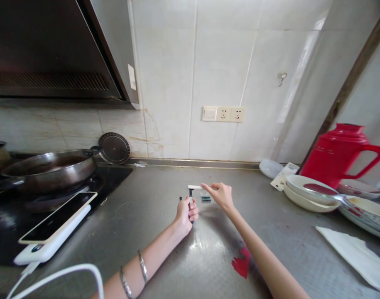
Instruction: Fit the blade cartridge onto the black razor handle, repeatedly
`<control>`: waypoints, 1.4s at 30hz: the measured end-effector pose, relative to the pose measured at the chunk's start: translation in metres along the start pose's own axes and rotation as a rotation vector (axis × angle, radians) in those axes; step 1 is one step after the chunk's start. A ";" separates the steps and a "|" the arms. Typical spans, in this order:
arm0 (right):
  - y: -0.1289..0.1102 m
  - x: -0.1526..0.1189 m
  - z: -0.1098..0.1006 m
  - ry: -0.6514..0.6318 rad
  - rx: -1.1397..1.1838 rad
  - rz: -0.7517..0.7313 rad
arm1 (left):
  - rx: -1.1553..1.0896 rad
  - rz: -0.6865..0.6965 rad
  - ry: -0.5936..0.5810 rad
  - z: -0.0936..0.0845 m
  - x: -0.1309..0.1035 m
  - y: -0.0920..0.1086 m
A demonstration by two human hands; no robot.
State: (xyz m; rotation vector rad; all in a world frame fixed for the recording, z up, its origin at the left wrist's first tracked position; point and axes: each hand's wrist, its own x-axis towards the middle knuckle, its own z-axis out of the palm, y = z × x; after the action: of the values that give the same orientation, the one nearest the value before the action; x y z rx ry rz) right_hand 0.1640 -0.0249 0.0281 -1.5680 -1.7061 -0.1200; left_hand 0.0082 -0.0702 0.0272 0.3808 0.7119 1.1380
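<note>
My left hand is closed round the upright handle of a small razor, dark with a pale grip. Across the razor's top lies a thin white strip; its exact kind I cannot make out. My right hand pinches the right end of that strip between thumb and fingers. Behind and between the hands, a small clear pack with dark pieces lies on the counter. A small black tip shows just left of my left hand; what it belongs to is hidden.
The grey metal counter runs to a tiled wall. At left, a steel pan stands on the hob, near a phone on a white power bank. A red flask, stacked dishes and a paper are at right.
</note>
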 end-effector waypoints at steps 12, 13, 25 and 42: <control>0.005 -0.002 -0.003 0.010 0.034 0.018 | 0.048 -0.024 -0.027 0.001 -0.001 -0.003; 0.007 -0.002 -0.003 0.010 0.033 0.027 | 0.046 -0.010 -0.028 0.001 -0.001 -0.002; 0.004 -0.004 -0.006 0.029 0.135 0.085 | 0.077 0.057 -0.070 0.000 -0.001 -0.002; 0.007 -0.005 -0.006 0.087 0.172 0.065 | 0.153 0.123 -0.077 0.001 -0.002 -0.002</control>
State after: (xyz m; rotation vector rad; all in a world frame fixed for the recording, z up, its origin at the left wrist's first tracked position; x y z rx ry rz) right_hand 0.1724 -0.0307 0.0261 -1.4681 -1.5539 -0.0086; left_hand 0.0097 -0.0727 0.0270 0.6011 0.7177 1.1819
